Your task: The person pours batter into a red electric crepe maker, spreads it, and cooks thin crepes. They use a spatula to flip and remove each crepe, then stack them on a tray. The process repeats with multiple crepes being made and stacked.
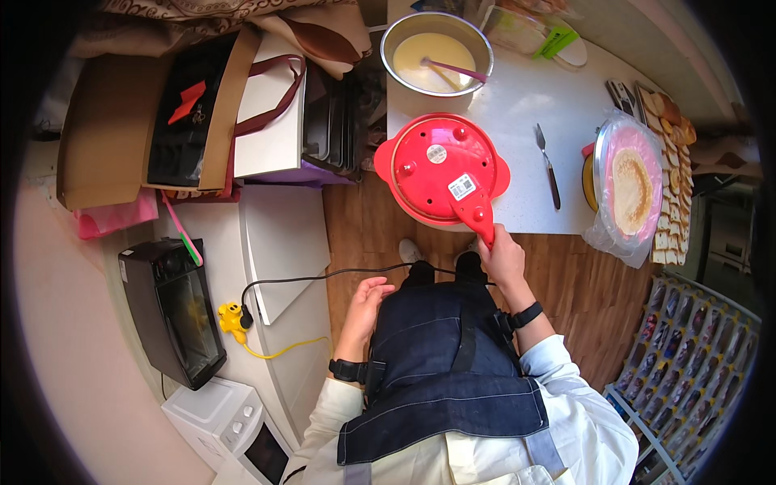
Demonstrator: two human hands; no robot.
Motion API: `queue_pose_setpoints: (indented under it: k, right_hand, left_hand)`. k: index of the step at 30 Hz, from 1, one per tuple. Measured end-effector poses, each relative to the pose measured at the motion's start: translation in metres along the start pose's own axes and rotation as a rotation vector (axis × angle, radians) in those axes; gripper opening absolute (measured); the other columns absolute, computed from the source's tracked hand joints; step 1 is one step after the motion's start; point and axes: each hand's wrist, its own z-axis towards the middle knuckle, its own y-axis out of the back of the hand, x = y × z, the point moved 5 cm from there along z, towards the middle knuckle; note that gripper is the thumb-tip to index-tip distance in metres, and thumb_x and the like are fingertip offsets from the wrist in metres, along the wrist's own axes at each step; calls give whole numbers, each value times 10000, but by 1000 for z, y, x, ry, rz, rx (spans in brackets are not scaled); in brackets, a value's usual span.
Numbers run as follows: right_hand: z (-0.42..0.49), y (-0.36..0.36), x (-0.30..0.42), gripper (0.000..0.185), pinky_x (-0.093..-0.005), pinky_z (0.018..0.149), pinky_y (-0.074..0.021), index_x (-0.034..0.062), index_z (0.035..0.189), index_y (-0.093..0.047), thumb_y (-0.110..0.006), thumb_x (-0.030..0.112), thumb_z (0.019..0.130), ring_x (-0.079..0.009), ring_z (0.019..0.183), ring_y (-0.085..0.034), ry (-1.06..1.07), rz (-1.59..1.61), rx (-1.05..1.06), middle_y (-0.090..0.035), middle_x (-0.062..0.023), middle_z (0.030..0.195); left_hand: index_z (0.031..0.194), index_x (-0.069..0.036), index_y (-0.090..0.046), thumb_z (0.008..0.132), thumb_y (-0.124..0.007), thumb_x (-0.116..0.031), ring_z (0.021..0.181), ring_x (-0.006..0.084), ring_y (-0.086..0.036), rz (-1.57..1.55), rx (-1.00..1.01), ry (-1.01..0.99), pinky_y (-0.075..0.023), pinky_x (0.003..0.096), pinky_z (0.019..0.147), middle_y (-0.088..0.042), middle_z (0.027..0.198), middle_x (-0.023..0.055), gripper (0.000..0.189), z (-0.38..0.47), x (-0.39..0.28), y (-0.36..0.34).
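My right hand (pixel 504 257) grips the handle of a red electric crepe maker (pixel 418 188). Its underside faces up, showing feet, small holes and two stickers, and it is held out at the table's front edge. My left hand (pixel 367 303) is empty beside my apron, its fingers loosely bent. A steel bowl (pixel 391 68) of pale yellow batter (pixel 418 51) stands beyond the crepe maker, with a purple-handled utensil (pixel 454 68) dipped in it. To the right, a spreading knife (pixel 548 167) lies on the white table (pixel 521 206).
A browned crepe (pixel 630 194) lies on pink and clear plastic over a round tray, near sliced bread (pixel 667 200). At left are a black toaster oven (pixel 188 321), a white microwave (pixel 233 418) and a cardboard box (pixel 109 127). A black cord (pixel 327 276) from a yellow adapter (pixel 231 318) crosses before me.
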Motion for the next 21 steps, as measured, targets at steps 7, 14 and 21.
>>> queue_pose_setpoints:
  k: [7, 14, 21]
  right_hand:
    - [1, 2, 0, 265, -487, 608, -531, 83, 994, -561, -662, 293, 868, -385, 719, -666, 7, -9, -4, -675, -162, 839]
    - [2, -2, -2, 258, -478, 618, -533, 91, 1001, -572, -662, 291, 866, -369, 743, -670, -11, 38, -10, -680, -148, 861]
    - [5, -7, -2, 264, -479, 641, -529, 92, 1024, -579, -663, 289, 869, -369, 768, -667, -17, 80, 19, -678, -144, 890]
  left_hand:
    - [1246, -101, -553, 1022, -469, -252, 1147, 127, -572, -3, -8, 6, -382, 282, 1011, -676, 1175, 52, 283, 1, 2, 1]
    - [1239, -32, -534, 1023, -460, -191, 1129, 178, -595, 14, -33, -18, -421, 306, 1013, -662, 1167, 118, 278, 1, 3, 3]
    - [1241, -34, -533, 1023, -451, -190, 1117, 175, -591, 79, -49, -13, -407, 299, 1009, -670, 1166, 111, 280, -2, 0, 6]
